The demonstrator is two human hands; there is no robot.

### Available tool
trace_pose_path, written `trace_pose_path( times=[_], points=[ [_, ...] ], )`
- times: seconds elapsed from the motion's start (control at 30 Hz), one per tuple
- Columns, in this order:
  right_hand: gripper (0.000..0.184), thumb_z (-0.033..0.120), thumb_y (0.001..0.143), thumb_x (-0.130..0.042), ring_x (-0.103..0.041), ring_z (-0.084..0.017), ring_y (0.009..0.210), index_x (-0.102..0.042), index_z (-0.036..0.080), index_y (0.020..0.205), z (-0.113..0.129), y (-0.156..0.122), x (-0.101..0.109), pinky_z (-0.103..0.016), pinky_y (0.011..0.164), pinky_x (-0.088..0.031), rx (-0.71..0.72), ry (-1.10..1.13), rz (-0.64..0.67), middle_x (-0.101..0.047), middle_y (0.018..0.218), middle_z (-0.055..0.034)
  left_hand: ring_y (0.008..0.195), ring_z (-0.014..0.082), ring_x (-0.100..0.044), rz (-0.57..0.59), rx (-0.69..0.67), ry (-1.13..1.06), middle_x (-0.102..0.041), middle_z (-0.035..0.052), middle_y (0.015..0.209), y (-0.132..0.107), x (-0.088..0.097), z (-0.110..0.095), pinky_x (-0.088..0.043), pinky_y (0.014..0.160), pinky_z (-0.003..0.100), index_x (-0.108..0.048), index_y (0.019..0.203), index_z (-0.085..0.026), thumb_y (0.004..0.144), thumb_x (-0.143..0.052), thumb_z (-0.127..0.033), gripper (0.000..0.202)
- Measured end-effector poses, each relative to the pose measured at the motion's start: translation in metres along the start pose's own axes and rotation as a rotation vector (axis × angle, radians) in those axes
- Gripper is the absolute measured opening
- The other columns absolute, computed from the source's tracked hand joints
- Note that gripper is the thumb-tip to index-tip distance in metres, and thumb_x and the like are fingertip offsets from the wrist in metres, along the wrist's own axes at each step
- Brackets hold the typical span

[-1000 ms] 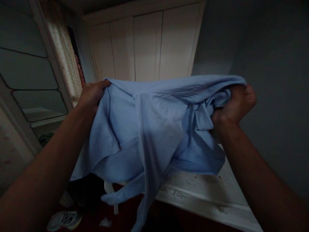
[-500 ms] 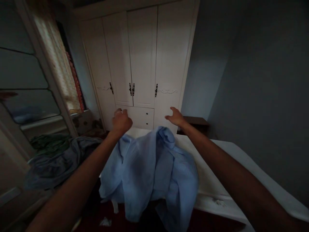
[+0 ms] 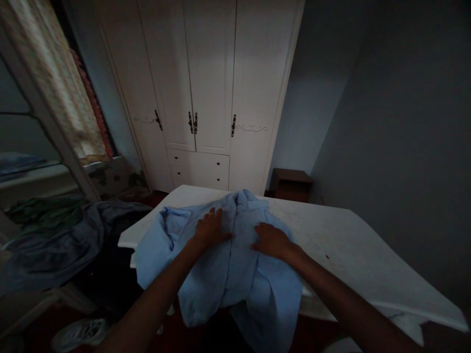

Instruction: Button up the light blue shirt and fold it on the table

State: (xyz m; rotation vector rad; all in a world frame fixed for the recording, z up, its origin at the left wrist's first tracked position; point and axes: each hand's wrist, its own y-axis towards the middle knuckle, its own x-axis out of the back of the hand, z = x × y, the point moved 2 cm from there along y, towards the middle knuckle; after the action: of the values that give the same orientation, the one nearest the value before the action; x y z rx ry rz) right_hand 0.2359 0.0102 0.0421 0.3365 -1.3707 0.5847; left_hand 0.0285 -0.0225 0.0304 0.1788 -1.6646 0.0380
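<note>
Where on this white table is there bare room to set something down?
The widest bare patch of the white table lies right of the blue shirt, toward the grey wall. A smaller one lies at the far left corner, between shirt and wardrobe. The middle is crowded: shirt, left hand and right hand.

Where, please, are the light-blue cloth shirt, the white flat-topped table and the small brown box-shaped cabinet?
Light-blue cloth shirt (image 3: pixel 224 272), head view: middle of its cloth.
White flat-topped table (image 3: pixel 338 238), head view: its top surface.
Small brown box-shaped cabinet (image 3: pixel 292 175), head view: its top surface.
</note>
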Motion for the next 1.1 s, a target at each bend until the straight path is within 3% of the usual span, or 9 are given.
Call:
trace_pose_path(
  times=[0.13,0.27,0.4,0.57,0.7,0.8,0.93,1.1],
  points=[
    [0.053,0.050,0.080,-0.063,-0.055,-0.037,0.117,-0.062,0.015,0.120,-0.011,-0.011,-0.010,-0.045,0.091,-0.045,-0.049,0.028,-0.024,-0.059,0.125,-0.0202,0.111,0.0303,-0.061,0.034,-0.033,0.029,-0.064,0.0158,0.120,0.004,0.002,0.013,-0.049,0.087,0.040,-0.054,0.127,-0.020,0.084,-0.052,-0.038,0.047],
    [0.046,0.047,0.083,-0.062,-0.060,-0.034,0.108,-0.064,0.014,0.114,-0.021,-0.006,-0.012,-0.040,0.084,-0.046,-0.021,0.026,0.020,-0.065,0.115,-0.0182,0.103,0.0278,-0.065,0.028,-0.024,0.039,-0.068,0.0142,0.113,0.010,0.008,0.028,-0.049,0.083,0.039,-0.056,0.127,-0.022,0.084,-0.043,-0.018,0.045],
    [0.036,0.040,0.084,-0.063,-0.064,-0.029,0.101,-0.065,0.015,0.109,-0.026,-0.004,-0.013,-0.034,0.081,-0.045,0.023,0.068,0.024,-0.069,0.106,-0.0133,0.102,0.0270,-0.065,-0.037,-0.008,0.026,-0.069,0.0144,0.109,0.018,0.023,0.044,-0.049,0.083,0.036,-0.050,0.134,-0.020,0.085,-0.040,-0.019,0.050],
    [0.036,0.035,0.085,-0.062,-0.063,-0.025,0.103,-0.063,0.016,0.117,-0.030,-0.007,-0.014,-0.031,0.083,-0.044,0.033,0.162,0.008,-0.069,0.110,-0.0112,0.092,0.0246,-0.066,-0.246,0.085,-0.090,-0.071,0.0099,0.095,0.025,0.060,0.082,-0.048,0.083,0.034,-0.050,0.133,-0.017,0.084,-0.044,-0.026,0.050],
    [0.031,0.029,0.086,-0.060,-0.062,-0.025,0.108,-0.065,0.018,0.114,-0.031,-0.006,-0.018,-0.032,0.089,-0.044,0.057,0.204,-0.019,-0.068,0.115,-0.0103,0.091,0.0261,-0.064,-0.358,0.245,-0.080,-0.069,0.0113,0.099,0.022,0.090,0.119,-0.048,0.079,0.036,-0.053,0.128,-0.017,0.085,-0.044,-0.028,0.045],
    [0.025,0.025,0.087,-0.058,-0.062,-0.023,0.106,-0.067,0.019,0.109,-0.032,-0.004,-0.020,-0.031,0.089,-0.044,0.079,0.213,-0.065,-0.069,0.112,-0.0088,0.094,0.0284,-0.062,-0.395,0.358,-0.024,-0.066,0.0122,0.103,0.019,0.102,0.138,-0.047,0.078,0.039,-0.054,0.122,-0.018,0.086,-0.042,-0.027,0.039],
    [0.021,0.022,0.088,-0.054,-0.062,-0.022,0.102,-0.070,0.021,0.101,-0.040,0.003,-0.004,-0.030,0.089,-0.043,0.087,0.194,-0.165,-0.070,0.108,-0.0061,0.093,0.0286,-0.060,-0.405,0.404,-0.005,-0.064,0.0099,0.103,0.021,0.105,0.147,-0.047,0.077,0.041,-0.056,0.116,-0.020,0.088,-0.040,-0.027,0.033],
    [0.024,0.019,0.088,-0.049,-0.063,-0.021,0.093,-0.073,0.021,0.092,-0.076,0.017,0.042,-0.030,0.083,-0.044,0.019,0.109,-0.359,-0.069,0.100,-0.0067,0.092,0.0294,-0.060,-0.401,0.409,-0.014,-0.060,0.0115,0.106,0.025,0.103,0.159,-0.047,0.076,0.044,-0.058,0.112,-0.018,0.091,-0.036,-0.028,0.032]
  ],
)
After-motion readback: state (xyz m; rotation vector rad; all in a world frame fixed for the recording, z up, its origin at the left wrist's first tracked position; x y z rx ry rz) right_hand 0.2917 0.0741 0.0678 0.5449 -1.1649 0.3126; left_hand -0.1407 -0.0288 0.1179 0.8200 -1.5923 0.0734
